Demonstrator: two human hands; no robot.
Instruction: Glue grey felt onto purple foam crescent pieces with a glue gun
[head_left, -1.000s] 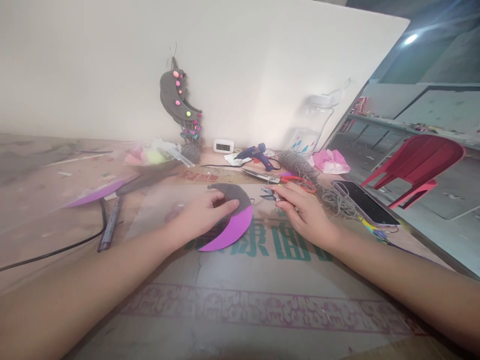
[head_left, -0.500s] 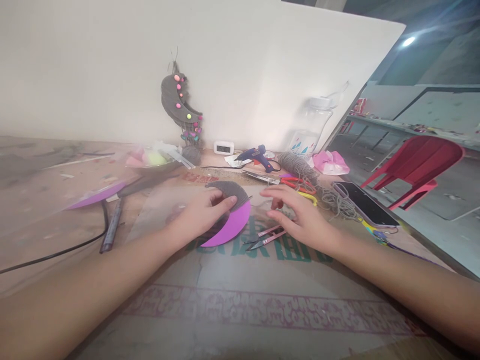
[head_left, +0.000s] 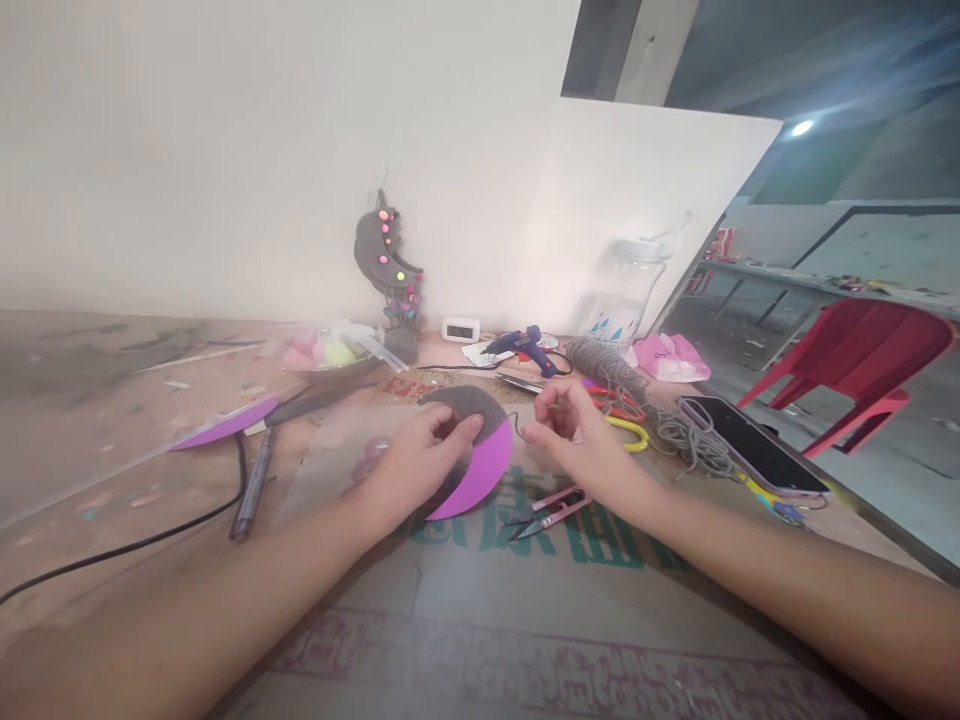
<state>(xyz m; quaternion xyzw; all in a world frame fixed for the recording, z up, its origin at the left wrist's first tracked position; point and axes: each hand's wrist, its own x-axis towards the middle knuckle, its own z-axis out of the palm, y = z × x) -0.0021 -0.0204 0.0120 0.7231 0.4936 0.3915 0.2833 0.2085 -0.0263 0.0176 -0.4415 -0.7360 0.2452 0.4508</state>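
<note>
My left hand [head_left: 422,455] lies flat, fingers together, pressing down a purple crescent cutout [head_left: 484,468] whose upper part is wound with grey yarn [head_left: 466,400]. My right hand [head_left: 574,435] hovers just right of the crescent with its fingertips pinched near a loose grey yarn end [head_left: 516,420]; whether it grips the strand is unclear. Small pink thread snips [head_left: 550,510] lie on the cardboard sheet [head_left: 525,600] below my right hand, untouched.
Behind are a grey yarn bundle [head_left: 600,360], red and yellow scissors [head_left: 626,415], a blue glue gun [head_left: 525,345], a white clock [head_left: 460,329] and a finished decorated crescent [head_left: 386,255] against the wall. A phone [head_left: 754,445] lies right; another purple cutout [head_left: 221,423] and a black cable [head_left: 135,540] left.
My right hand let go of the pink snips, which now lie on the cardboard, and moved up beside the crescent's yarn end. The view has tilted upward.
</note>
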